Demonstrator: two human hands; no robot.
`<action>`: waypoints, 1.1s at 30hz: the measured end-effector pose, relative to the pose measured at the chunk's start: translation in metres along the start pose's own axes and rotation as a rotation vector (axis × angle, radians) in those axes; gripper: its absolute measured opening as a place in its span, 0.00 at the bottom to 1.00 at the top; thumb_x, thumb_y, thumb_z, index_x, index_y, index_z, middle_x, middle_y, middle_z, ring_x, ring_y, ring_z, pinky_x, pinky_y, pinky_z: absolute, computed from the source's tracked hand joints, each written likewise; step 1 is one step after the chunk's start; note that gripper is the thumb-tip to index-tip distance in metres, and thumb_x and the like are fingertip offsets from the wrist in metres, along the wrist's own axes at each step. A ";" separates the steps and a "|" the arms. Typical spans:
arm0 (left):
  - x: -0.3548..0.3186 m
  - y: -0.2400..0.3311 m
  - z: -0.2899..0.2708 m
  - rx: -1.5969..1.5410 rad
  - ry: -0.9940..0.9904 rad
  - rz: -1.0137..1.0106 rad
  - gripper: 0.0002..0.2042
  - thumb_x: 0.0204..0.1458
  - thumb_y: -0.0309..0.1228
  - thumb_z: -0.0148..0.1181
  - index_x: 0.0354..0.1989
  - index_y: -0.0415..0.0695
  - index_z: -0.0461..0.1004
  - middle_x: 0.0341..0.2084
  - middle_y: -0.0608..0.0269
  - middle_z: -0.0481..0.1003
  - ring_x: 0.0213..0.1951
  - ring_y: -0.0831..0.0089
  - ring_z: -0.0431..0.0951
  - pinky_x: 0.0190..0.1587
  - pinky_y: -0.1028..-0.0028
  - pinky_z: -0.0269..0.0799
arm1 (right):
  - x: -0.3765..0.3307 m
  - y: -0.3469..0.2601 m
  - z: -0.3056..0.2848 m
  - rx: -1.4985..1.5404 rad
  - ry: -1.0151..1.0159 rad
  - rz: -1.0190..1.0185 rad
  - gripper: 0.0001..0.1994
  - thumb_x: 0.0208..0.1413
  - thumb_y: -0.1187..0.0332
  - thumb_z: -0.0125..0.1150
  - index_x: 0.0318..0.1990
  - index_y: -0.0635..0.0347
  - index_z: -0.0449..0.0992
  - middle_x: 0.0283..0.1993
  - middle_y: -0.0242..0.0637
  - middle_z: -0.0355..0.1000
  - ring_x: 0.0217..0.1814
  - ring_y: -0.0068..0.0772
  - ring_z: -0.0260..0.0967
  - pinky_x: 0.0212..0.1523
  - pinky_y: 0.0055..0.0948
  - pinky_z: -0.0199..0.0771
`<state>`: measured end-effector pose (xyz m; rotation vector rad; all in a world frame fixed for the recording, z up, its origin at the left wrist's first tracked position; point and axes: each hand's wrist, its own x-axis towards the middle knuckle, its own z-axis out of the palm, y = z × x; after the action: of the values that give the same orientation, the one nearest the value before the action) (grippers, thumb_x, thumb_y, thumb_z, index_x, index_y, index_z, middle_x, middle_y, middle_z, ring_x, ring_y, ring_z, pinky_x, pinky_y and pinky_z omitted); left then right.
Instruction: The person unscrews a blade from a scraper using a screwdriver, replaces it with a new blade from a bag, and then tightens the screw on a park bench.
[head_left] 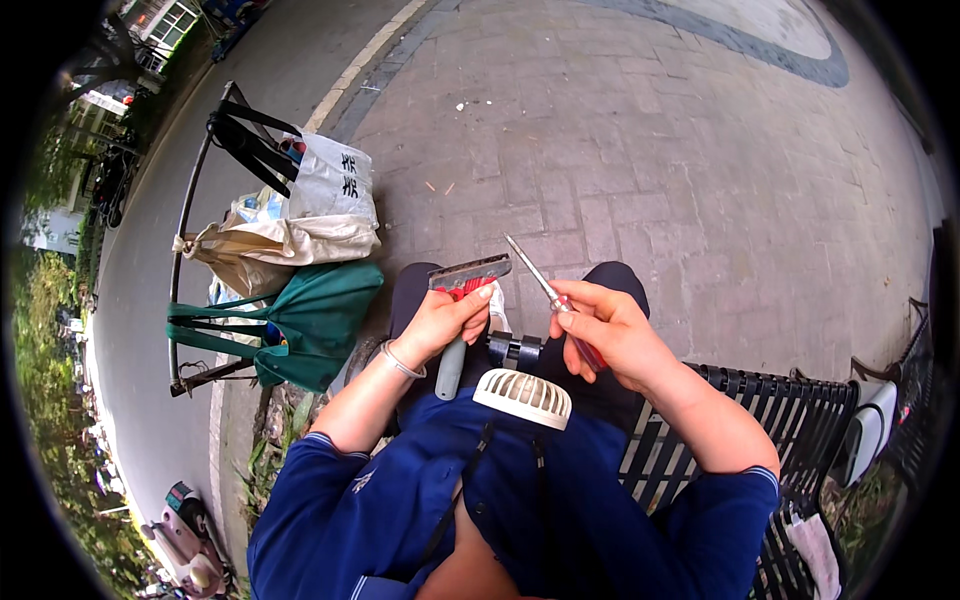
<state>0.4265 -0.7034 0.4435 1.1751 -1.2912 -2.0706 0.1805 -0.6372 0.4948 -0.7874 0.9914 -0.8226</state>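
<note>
L hand (443, 322), near frame ctr., has fingers pinching the red neck of a grey-handled, scraper-like tool (470, 272) w/ a wide dark head; R hand (618, 332), right of ctr., has fingers pinching the red handle of a slim, metal-shafted screwdriver (532, 267). Status (est.): tool looks assembled, screwdriver tip apart from it; amt. of work done or left can't be confirmed.

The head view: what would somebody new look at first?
Probably the middle, where the left hand holds a grey-handled tool and the right hand a screwdriver. Lower down, a white fan shows up against the blue shirt. Over on the left, a big green bag hangs from a rack.
</note>
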 end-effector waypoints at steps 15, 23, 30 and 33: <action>0.009 -0.001 0.013 -0.214 -0.168 -0.011 0.20 0.64 0.38 0.48 0.19 0.45 0.62 0.13 0.70 0.60 0.14 0.79 0.60 0.19 0.78 0.59 | -0.039 0.049 0.011 -0.643 0.318 -0.527 0.20 0.54 0.78 0.58 0.57 0.61 0.71 0.32 0.41 0.72 0.28 0.34 0.70 0.32 0.27 0.70; 0.004 -0.008 0.012 -0.166 -0.067 -0.036 0.19 0.65 0.38 0.47 0.20 0.45 0.62 0.14 0.70 0.60 0.15 0.80 0.60 0.19 0.78 0.60 | -0.040 0.040 0.019 -0.910 0.322 -0.510 0.21 0.53 0.78 0.58 0.57 0.58 0.72 0.30 0.40 0.69 0.26 0.38 0.70 0.28 0.30 0.70; 0.001 -0.011 0.010 -0.073 0.024 -0.003 0.20 0.63 0.40 0.52 0.18 0.45 0.64 0.14 0.72 0.62 0.16 0.82 0.61 0.21 0.79 0.61 | -0.029 0.038 0.024 -1.046 0.325 -0.527 0.20 0.54 0.76 0.58 0.56 0.56 0.72 0.28 0.38 0.66 0.24 0.40 0.69 0.24 0.34 0.69; 0.004 -0.012 0.011 -0.036 0.031 0.021 0.19 0.63 0.39 0.51 0.20 0.44 0.65 0.14 0.72 0.63 0.15 0.83 0.61 0.20 0.79 0.60 | -0.029 0.037 0.026 -1.124 0.324 -0.509 0.20 0.54 0.75 0.58 0.56 0.55 0.72 0.28 0.37 0.65 0.23 0.40 0.69 0.22 0.35 0.69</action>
<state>0.4157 -0.6949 0.4337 1.1689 -1.2416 -2.0439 0.2033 -0.5898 0.4832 -1.9682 1.5939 -0.7958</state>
